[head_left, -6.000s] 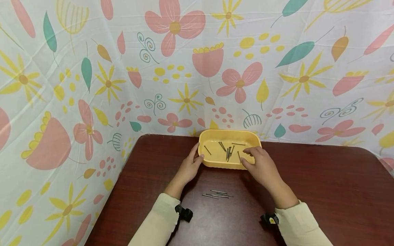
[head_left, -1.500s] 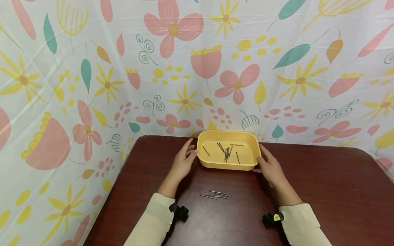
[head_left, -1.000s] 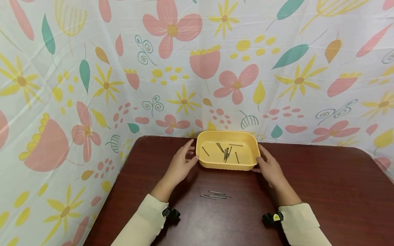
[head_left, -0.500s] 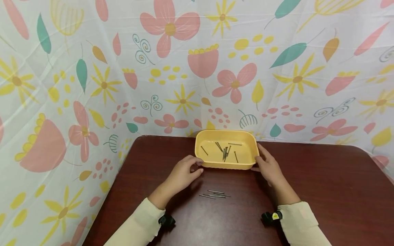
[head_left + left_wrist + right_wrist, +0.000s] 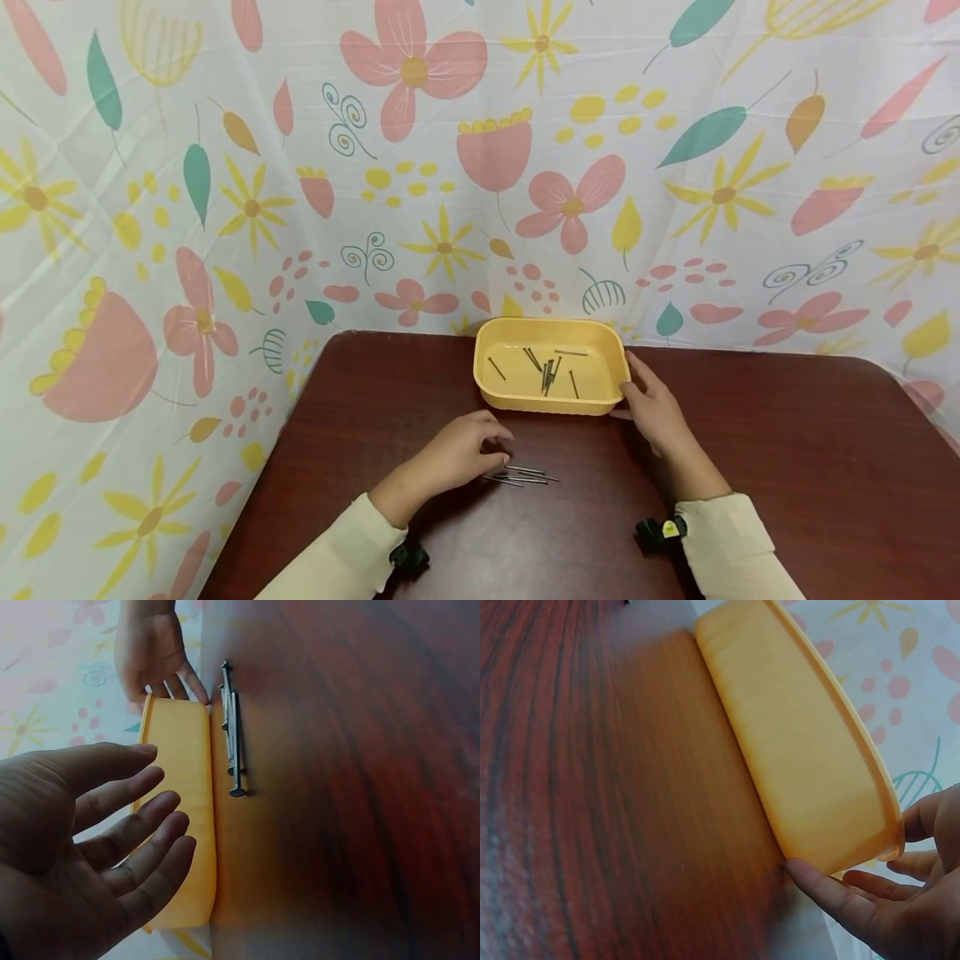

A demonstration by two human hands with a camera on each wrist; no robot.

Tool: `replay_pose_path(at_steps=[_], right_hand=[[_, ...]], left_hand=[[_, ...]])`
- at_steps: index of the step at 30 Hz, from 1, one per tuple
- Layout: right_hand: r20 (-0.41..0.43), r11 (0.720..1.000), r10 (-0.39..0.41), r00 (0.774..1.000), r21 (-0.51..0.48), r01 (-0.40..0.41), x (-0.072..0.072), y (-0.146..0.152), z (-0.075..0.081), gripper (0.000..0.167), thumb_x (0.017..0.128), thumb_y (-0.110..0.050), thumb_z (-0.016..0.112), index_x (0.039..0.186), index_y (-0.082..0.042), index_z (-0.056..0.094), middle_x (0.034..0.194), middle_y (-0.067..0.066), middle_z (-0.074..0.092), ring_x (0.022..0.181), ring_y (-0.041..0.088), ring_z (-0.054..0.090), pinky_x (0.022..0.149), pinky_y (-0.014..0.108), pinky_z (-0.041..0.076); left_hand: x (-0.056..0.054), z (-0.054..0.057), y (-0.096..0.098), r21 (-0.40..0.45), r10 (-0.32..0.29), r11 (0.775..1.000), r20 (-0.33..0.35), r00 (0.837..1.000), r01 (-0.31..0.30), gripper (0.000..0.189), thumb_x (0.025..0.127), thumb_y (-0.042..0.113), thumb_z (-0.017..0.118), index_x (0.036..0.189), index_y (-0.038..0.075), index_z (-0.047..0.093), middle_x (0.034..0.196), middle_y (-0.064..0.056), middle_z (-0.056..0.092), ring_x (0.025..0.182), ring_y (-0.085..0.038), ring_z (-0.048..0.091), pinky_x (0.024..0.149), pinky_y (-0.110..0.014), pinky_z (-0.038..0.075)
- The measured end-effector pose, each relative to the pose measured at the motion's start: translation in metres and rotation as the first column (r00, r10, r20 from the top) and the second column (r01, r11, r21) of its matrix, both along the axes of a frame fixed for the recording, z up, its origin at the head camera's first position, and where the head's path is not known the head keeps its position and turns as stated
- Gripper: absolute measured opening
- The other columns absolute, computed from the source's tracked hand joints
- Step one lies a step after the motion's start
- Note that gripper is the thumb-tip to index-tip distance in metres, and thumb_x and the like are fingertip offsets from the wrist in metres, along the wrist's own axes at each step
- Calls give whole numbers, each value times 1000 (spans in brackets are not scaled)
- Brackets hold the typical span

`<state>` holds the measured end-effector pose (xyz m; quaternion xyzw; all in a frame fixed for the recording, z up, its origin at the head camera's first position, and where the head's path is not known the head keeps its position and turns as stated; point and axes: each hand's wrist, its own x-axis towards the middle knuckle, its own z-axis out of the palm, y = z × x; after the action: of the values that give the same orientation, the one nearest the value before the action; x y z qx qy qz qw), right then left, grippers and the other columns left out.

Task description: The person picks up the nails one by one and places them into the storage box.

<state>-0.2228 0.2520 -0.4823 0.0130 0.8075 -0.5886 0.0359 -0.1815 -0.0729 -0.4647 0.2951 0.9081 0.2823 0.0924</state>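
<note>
A yellow plastic tray (image 5: 551, 407) stands at the table's back edge, with several dark nails (image 5: 547, 379) scattered inside. In front of it lies a small pile of steel nails (image 5: 528, 478), also seen in the left wrist view as loose nails (image 5: 231, 735) side by side. My left hand (image 5: 459, 454) hovers at the pile's left end, its fingers loosely bent and holding nothing. At the tray's right end rests my right hand (image 5: 658, 418). In the right wrist view its thumb (image 5: 832, 892) touches the tray's lower corner, with extended fingers beside the end wall.
The dark red-brown wooden table (image 5: 795, 450) extends to both sides. A white cloth with flower prints (image 5: 420, 200) hangs right behind the table and along its left. Black camera straps (image 5: 662, 533) sit on both cream sleeves.
My left hand has left the tray's left end and come nearer, down to the nail pile. My right hand moved from inside the tray to its right end and has stayed there.
</note>
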Motion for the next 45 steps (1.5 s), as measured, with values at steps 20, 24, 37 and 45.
replay_pose_path(at_steps=[20, 24, 37, 45], right_hand=[[2, 1000, 9, 1000, -12, -9, -4, 2, -2, 62, 108, -15, 35, 165, -17, 9, 161, 29, 27, 127, 46, 53, 87, 48, 59], [-6, 1000, 9, 1000, -9, -9, -4, 1, -2, 62, 108, -15, 35, 165, -16, 10, 161, 29, 28, 126, 45, 55, 87, 47, 60], [-20, 1000, 9, 1000, -1, -9, -2, 1, -2, 61, 108, -16, 36, 164, -15, 12, 160, 29, 30, 125, 46, 55, 85, 46, 60], [-7, 1000, 12, 1000, -4, -12, -1, 1, -1, 61, 108, -15, 35, 165, -16, 10, 161, 30, 26, 127, 47, 53, 87, 47, 60]], left_hand=[[4, -14, 1, -158, -57, 986, -72, 996, 45, 21, 86, 26, 81, 106, 19, 77, 95, 7, 62, 84, -3, 55, 78, -19, 48], [4, -16, 1, -165, -57, 985, -71, 996, 45, 19, 87, 24, 81, 104, 19, 77, 92, 7, 61, 82, -2, 54, 77, -18, 47], [3, -21, 2, -189, -58, 981, -75, 995, 43, 5, 88, 22, 78, 92, 21, 75, 90, 10, 60, 82, -1, 56, 77, -18, 48], [5, -17, 3, -184, -57, 982, -72, 996, 42, 5, 88, 21, 78, 85, 20, 74, 88, 9, 60, 80, -1, 55, 76, -18, 48]])
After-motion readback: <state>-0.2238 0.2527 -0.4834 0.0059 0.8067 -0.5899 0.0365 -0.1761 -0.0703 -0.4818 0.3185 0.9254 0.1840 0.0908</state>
